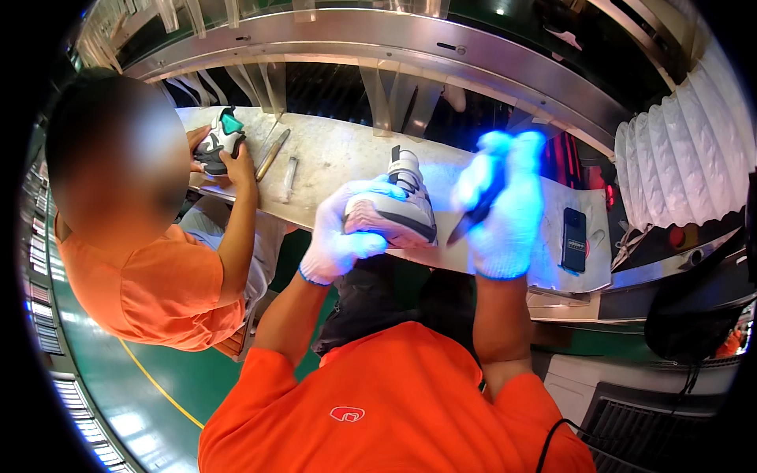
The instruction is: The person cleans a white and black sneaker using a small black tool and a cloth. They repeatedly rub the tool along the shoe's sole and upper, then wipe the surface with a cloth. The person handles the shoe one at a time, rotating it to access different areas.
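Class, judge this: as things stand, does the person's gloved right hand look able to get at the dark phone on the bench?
Probably not yet: the right hand holds a dark pointed tool. Otherwise the way seems free, the phone lying uncovered just to that hand's right.

Shoe (400, 211) in left hand (347, 225), over near edge of bench (327, 146); knife (478, 206) in right hand (505, 209), just right of shoe, phone (574, 240) farther right on bench. Left of shoe, tool (273, 156) and tube (290, 179) lie side by side on bench, co-worker (158, 288) left of both. Rail (339, 41) runs behind bench; duct (686, 150) right of and behind phone.
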